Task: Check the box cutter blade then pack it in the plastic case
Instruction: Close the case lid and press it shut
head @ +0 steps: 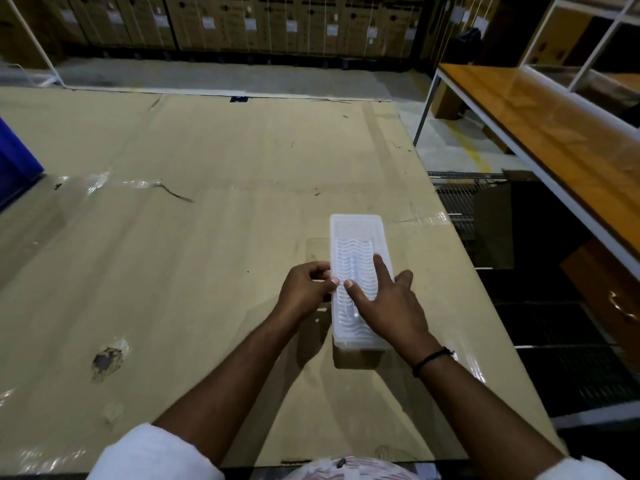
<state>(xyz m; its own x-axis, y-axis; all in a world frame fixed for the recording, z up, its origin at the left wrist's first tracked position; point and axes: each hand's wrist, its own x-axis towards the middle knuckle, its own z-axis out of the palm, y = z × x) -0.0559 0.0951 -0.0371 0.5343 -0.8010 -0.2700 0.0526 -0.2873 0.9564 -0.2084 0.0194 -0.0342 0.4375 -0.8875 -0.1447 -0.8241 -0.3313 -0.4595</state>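
Observation:
A translucent white plastic case (pixel 355 244) with a wavy ribbed lid lies lengthwise on the cardboard-covered table (pixel 207 202), near its right edge. My left hand (pixel 304 292) grips the case's left long edge, fingers curled, thumb on the lid. My right hand (pixel 384 303) rests flat on top of the lid, index finger stretched forward along it. The lid looks closed over the case. No box cutter is visible; what is inside the case cannot be made out.
A blue bin (pixel 17 161) stands at the table's left edge. A wooden shelf (pixel 554 133) on a white frame runs along the right, beyond a gap with a wire rack (pixel 457 202). Stacked cartons (pixel 277 22) line the back wall.

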